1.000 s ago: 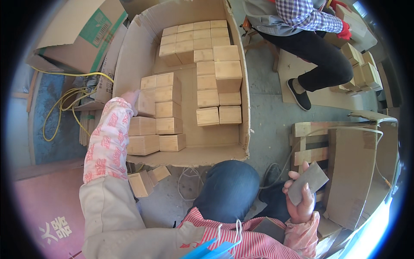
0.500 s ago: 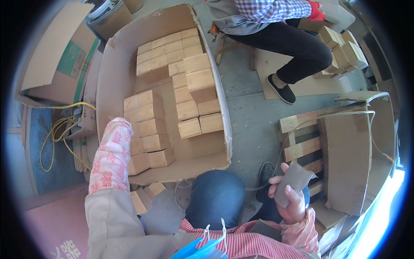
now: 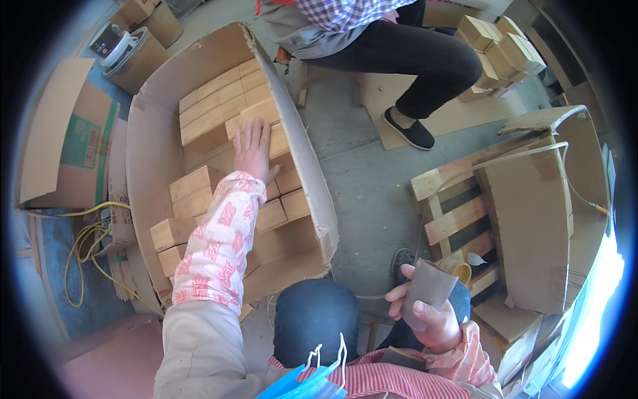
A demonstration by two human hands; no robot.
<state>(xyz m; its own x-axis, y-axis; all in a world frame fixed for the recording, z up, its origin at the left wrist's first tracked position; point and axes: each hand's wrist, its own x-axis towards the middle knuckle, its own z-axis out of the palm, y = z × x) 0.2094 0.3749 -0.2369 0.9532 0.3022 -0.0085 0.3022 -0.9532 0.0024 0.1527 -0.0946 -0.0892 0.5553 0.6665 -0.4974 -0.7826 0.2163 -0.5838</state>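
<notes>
At ten o'clock, left hand (image 3: 254, 151), fingers slightly spread, lies over squared wooden blocks (image 3: 211, 100), some hidden, in one cardboard box (image 3: 147, 143); at five, right hand (image 3: 435, 324) pinches one curved grey sheet (image 3: 432, 284).

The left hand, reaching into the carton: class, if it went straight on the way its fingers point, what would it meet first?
Most likely the wooden block just beyond the fingertips of the left hand; depth is unclear, so they may already touch it.
</notes>
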